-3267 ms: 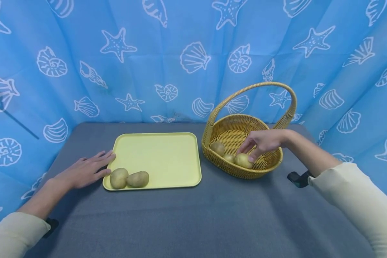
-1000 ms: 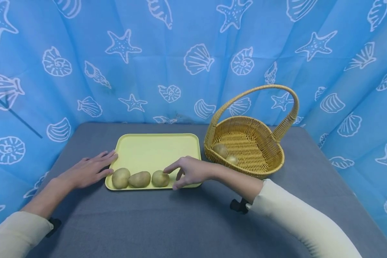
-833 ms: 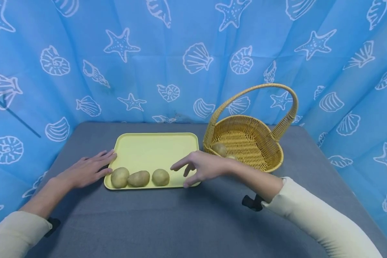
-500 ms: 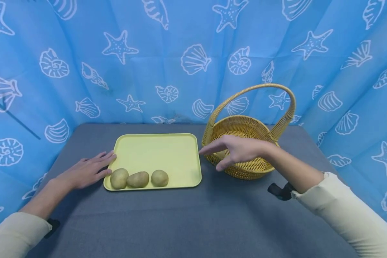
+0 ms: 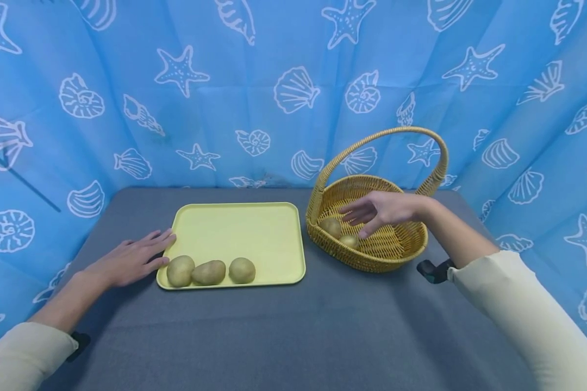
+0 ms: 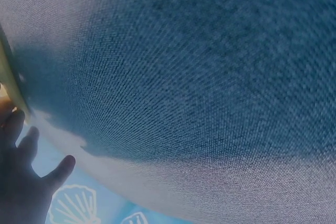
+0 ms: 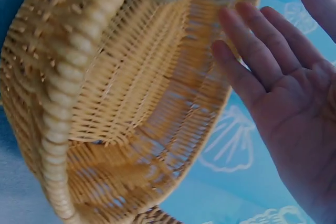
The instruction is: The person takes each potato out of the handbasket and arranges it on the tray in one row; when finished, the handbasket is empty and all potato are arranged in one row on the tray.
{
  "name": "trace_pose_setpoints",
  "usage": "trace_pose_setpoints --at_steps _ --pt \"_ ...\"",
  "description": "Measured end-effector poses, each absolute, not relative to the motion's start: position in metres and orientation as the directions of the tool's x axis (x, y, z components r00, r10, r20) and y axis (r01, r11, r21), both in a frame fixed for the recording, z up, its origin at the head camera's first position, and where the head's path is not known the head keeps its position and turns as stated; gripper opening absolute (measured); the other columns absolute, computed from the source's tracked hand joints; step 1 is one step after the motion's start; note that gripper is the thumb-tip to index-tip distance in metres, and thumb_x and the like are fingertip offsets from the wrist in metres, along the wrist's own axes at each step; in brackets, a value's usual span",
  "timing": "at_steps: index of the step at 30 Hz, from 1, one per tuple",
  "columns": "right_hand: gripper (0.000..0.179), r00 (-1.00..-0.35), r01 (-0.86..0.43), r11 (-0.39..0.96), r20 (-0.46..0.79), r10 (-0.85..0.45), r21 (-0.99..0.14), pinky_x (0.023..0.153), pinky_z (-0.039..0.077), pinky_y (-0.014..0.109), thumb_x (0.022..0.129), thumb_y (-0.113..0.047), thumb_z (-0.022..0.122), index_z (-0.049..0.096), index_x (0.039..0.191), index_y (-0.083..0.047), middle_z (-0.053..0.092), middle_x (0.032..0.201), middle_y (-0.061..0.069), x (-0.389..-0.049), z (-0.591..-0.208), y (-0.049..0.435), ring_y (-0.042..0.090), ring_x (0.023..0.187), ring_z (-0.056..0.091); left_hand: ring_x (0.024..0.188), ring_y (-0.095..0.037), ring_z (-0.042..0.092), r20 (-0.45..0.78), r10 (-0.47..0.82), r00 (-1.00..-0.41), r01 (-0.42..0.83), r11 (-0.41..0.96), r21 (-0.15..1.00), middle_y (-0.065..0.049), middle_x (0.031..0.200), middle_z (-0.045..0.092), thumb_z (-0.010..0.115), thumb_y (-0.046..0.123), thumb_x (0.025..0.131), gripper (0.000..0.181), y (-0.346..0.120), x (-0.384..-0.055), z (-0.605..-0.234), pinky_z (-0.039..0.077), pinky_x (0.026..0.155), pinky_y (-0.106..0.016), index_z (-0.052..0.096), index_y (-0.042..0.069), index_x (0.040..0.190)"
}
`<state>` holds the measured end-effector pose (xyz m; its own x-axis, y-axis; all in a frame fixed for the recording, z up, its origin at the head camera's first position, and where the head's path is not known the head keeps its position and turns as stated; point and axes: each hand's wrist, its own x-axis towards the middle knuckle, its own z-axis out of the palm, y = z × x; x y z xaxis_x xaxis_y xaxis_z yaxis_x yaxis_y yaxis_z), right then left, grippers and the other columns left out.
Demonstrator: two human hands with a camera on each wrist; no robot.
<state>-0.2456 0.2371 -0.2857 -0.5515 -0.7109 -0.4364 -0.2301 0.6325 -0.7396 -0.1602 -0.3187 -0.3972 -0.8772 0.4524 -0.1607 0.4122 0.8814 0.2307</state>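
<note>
Basket [image 5: 367, 262] looks like rough woven wicker, tray [image 5: 239, 233] left of it seems smooth matt plastic, cloth [image 5: 254, 336] underneath it's matt too.

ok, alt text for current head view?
A person's empty right hand hangs over a wicker basket with two potatoes inside; their left hand rests at the left edge of a yellow tray with three potatoes along its near side. Grey table, blue seashell-print curtain behind.
</note>
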Motion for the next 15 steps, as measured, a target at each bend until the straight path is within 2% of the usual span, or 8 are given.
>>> trace_pose_setpoints --at_steps 6,11,15 --pt "0.073 -0.518 -0.175 0.724 -0.563 -0.644 -0.668 0.111 0.036 0.048 0.092 -0.020 0.073 0.036 0.150 0.004 0.043 0.151 0.022 -0.259 -0.294 0.242 0.040 0.139 0.041 0.144 -0.046 0.027 -0.163 0.448 -0.879 0.407 0.884 0.232 -0.020 0.160 0.029 0.046 0.049 0.104 0.069 -0.319 -0.160 -0.398 0.024 0.100 -0.075 0.032 0.006 0.156" --pt "0.066 -0.455 -0.157 0.765 -0.642 -0.617 -0.624 0.111 0.036 0.047 0.093 -0.020 0.071 0.042 0.148 0.002 0.045 0.151 0.020 -0.266 -0.298 0.243 0.037 0.139 0.041 0.144 -0.045 0.027 -0.162 0.446 -0.880 0.406 0.884 0.232 -0.020 0.160 0.029 0.047 0.049 0.104 0.069 -0.319 -0.160 -0.399 0.024 0.100 -0.075 0.032 0.007 0.156" --pt "0.064 -0.403 -0.056 0.774 -0.694 -0.596 -0.631 0.108 0.041 0.044 0.094 -0.015 0.069 0.040 0.148 0.003 0.045 0.150 0.022 -0.271 -0.303 0.239 0.035 0.136 0.046 0.144 -0.045 0.027 -0.165 0.443 -0.881 0.401 0.885 0.236 -0.020 0.160 0.029 0.046 0.049 0.104 0.069 -0.320 -0.161 -0.398 0.024 0.101 -0.075 0.033 0.007 0.156"
